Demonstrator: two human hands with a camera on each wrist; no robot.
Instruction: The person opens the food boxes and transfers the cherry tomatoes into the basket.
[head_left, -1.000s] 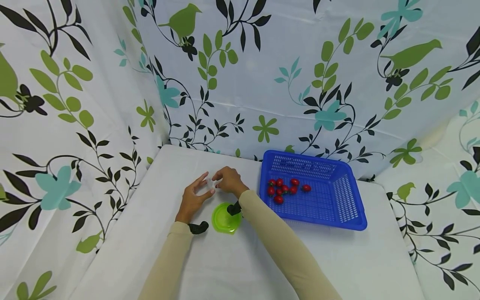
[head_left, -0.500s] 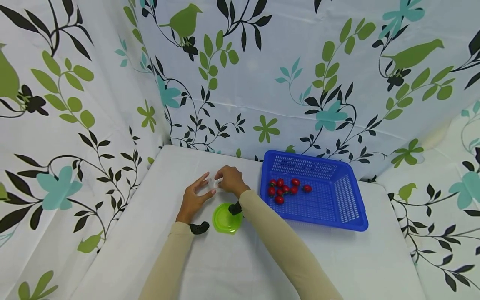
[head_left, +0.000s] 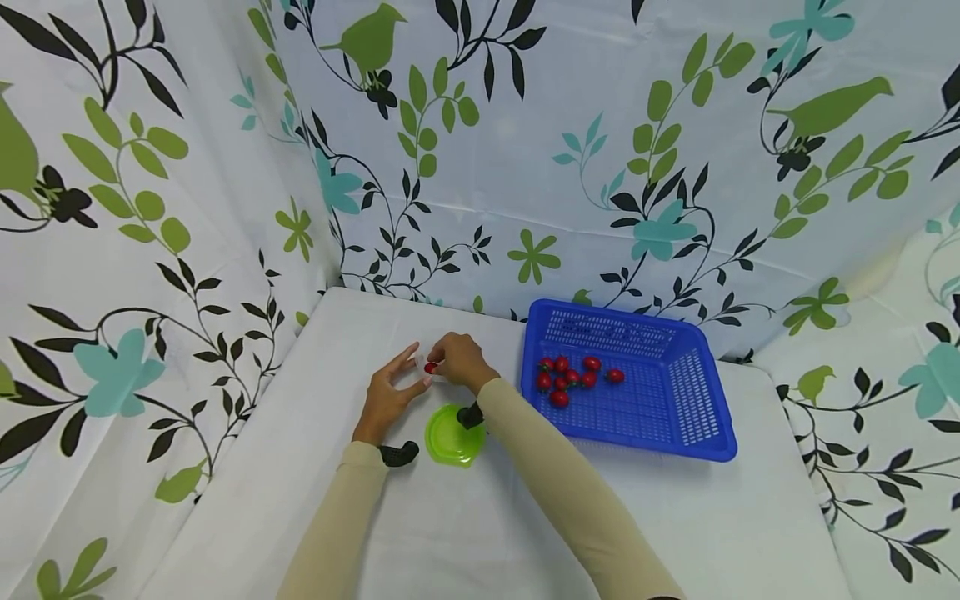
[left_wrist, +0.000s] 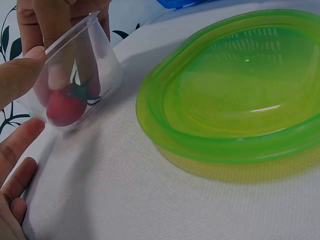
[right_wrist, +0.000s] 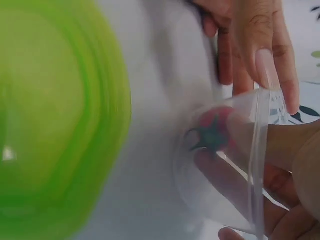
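A clear plastic container (left_wrist: pixel 107 67) stands tilted between my hands, close over the white table. My left hand (head_left: pixel 384 402) grips it from the left, thumb at the rim and fingers against the outside. Inside it lies a small red tomato (left_wrist: pixel 65 107) with a green leafy top. My right hand (head_left: pixel 462 363) reaches in through the opening, its thumb and fingers (right_wrist: pixel 225 180) pinching the tomato. Nearer to me than the container lies a shallow, see-through green plastic lid (head_left: pixel 453 446), partly hidden by the black camera on my right wrist.
To the right sits a blue perforated plastic basket (head_left: pixel 637 417), with several red tomatoes (head_left: pixel 558 400) grouped in its left half. Behind the white-covered table (head_left: pixel 450 533) hangs a curtain (head_left: pixel 480 150) printed with leaves and birds.
A red tomato now shows at my right fingertips, where earlier only the clear container was visible. My fingers have shifted slightly at its mouth; the left hand, lid and basket stay put.
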